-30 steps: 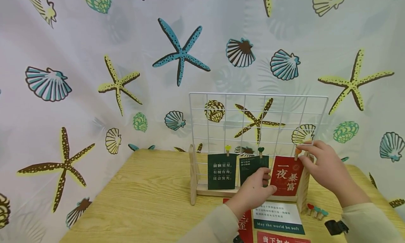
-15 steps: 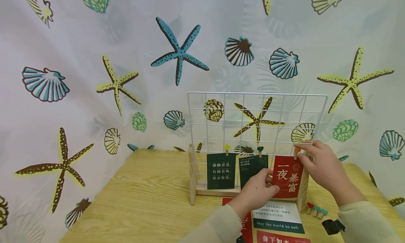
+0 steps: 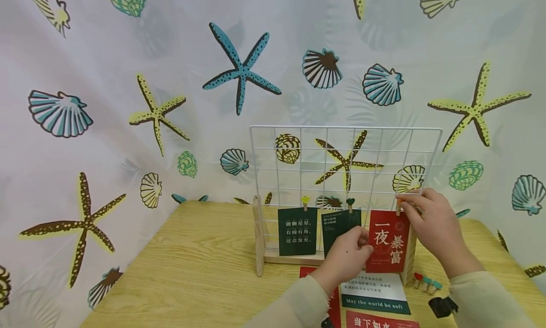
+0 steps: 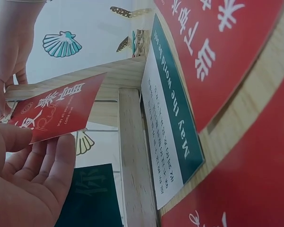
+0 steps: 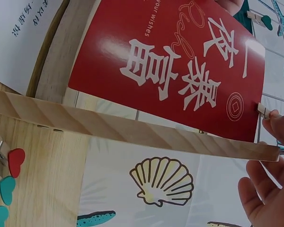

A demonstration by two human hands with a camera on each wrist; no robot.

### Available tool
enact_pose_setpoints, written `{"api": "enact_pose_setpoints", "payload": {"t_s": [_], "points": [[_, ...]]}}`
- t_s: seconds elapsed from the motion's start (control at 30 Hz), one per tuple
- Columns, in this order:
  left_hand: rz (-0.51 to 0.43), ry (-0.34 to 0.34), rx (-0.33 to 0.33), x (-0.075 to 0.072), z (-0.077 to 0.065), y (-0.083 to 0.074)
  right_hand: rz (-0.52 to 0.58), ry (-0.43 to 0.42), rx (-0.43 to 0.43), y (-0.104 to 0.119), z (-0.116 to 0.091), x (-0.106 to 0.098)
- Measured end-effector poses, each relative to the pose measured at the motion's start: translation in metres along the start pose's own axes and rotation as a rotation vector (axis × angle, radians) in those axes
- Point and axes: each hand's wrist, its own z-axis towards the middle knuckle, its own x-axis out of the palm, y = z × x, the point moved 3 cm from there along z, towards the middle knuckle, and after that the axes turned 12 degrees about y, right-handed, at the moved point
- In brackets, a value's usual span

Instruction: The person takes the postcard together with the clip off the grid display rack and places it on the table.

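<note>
Left hand (image 3: 347, 254): in front of the middle green card (image 3: 336, 227), hiding its lower right part. Thumb on the face of the red card (image 3: 384, 247), fingers behind; the card's left edge is pinched.
Right hand (image 3: 436, 228): thumb and forefinger pinching the orange clip (image 3: 399, 203) at the red card's top edge.
Spacing of hands: apart, one on either side of the red card, the right one higher.
Red card: upright before the right end of the white wire grid (image 3: 345, 127), white characters facing the person.
Orange clip: near the card's top right corner. Whether it bites on the wire, I cannot tell.
Wire grid: standing in a wooden stand (image 3: 294, 259) on the tabletop (image 3: 192, 271).
Green cards: left green card (image 3: 297, 247) under a yellow heart clip (image 3: 305, 200); middle one under a dark green heart clip (image 3: 350, 202).
Flat cards: white-and-green card (image 3: 375, 302), lettered "May the world be soft", in front of the stand; a side red sheet (image 3: 334, 310) to its left, partly covered by the left sleeve (image 3: 294, 306); a near red sheet (image 3: 379, 322) closer to the person.
Loose clips (image 3: 427, 281): three, one red heart and two teal, beside the stand's right foot.
Backdrop (image 3: 128, 39): pale, printed with starfish and shells.
</note>
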Motion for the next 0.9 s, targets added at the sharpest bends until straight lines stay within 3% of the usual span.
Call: {"api": "enact_pose_setpoints", "payload": {"t_s": [0.9], "points": [[-0.018, 0.011, 0.037, 0.0, -0.0008, -0.0019, 0.062, -0.128, -0.019, 0.002, -0.0039, 0.0018]]}}
